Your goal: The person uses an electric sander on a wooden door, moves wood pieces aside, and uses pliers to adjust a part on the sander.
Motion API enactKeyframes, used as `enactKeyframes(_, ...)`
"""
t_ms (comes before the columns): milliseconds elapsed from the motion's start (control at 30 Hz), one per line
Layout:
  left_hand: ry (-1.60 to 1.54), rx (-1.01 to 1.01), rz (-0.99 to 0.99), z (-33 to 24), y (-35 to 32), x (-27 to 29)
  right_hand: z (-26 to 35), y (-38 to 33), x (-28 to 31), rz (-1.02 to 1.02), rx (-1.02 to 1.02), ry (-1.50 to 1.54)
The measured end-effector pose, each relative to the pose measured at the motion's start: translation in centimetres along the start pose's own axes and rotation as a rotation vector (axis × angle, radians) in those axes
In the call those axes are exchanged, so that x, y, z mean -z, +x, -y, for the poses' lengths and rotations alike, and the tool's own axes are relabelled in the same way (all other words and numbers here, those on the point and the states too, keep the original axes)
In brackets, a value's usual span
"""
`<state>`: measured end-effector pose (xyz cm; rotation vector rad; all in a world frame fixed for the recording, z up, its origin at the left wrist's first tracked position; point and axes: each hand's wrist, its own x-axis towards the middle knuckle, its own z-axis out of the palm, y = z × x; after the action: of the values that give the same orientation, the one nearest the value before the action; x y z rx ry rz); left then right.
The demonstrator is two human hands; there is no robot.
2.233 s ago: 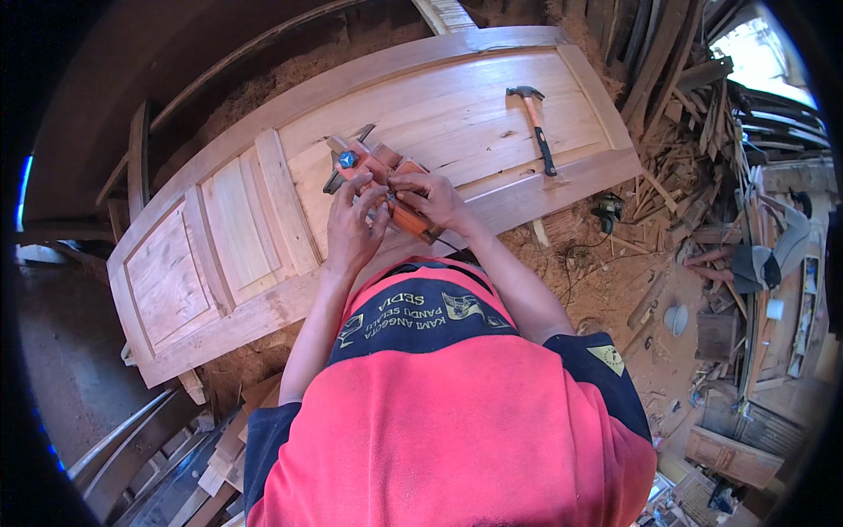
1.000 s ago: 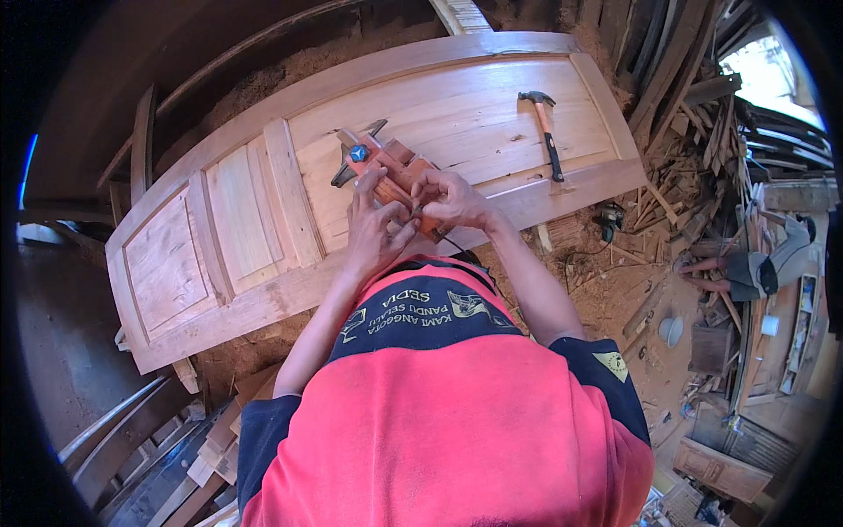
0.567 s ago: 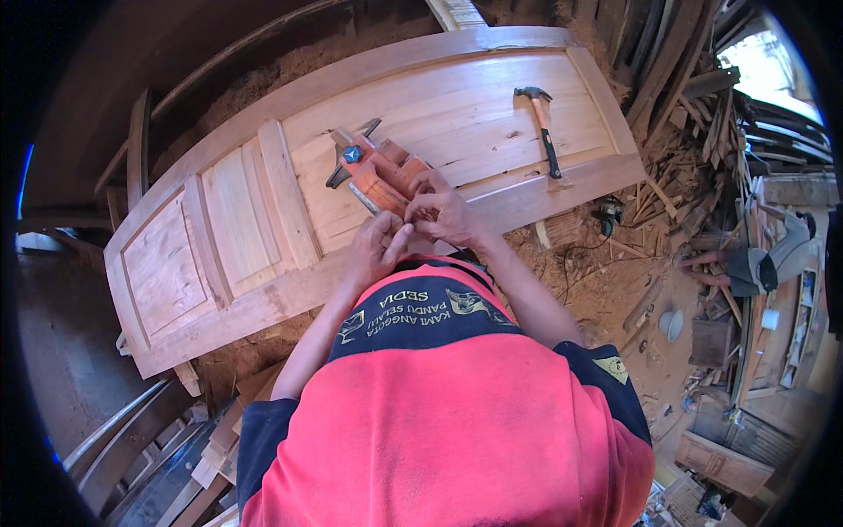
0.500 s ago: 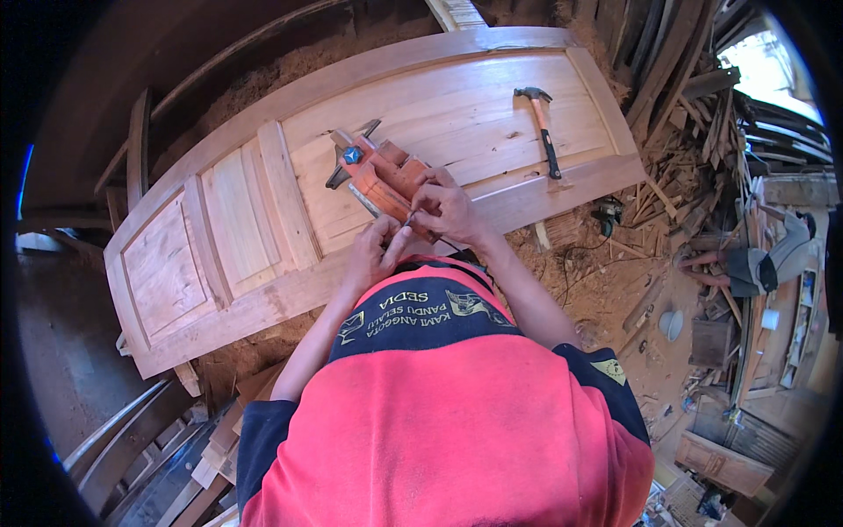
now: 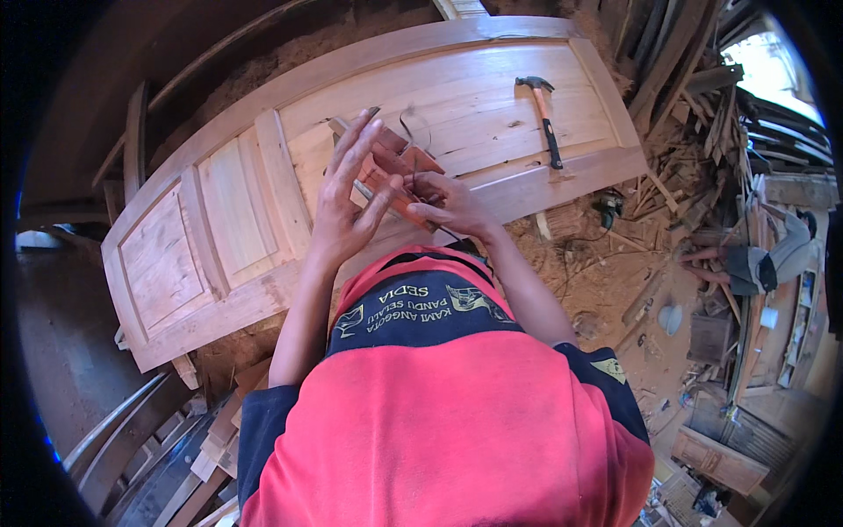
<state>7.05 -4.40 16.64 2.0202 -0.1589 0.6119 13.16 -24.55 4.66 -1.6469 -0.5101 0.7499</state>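
Head view: wooden panel door [image 5: 474, 97] lying flat before the person.
Orange tool: [image 5: 384, 161] on the door, at the near edge, beneath and between the hands.
Left hand: [image 5: 345, 204] fingers extended and thumb spread, over the tool; contact cannot be told.
Right hand: [image 5: 450, 202] fingers bent in at the tool; whether they grip cannot be told.
White pail: [image 5: 670, 319] on the floor at right; contents too small to tell.
Hammer: [image 5: 543, 119] on the door, right of the tool, well apart from both hands.
Obstruction: left hand hides part of the tool.
Surroundings: scrap wood [image 5: 685, 167] heaped beyond the door's right end; co-worker [image 5: 784, 250] far right.
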Motion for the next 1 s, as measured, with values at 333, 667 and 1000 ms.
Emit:
enactKeyframes(333,-0.153,0.639,0.191,9.0,-8.8,-1.3,-3.2,-1.7,0.5,-0.207,-0.122,-0.016)
enactKeyframes(667,-0.315,0.684,0.259,10.2,-11.3,-4.2,-5.8,-5.2,-1.1,-0.049,-0.178,-0.233)
enactKeyframes(1000,-0.238,0.634,0.345,11.4,-11.7,-5.5,-7.8,-2.2,-1.1,-0.193,0.041,0.224)
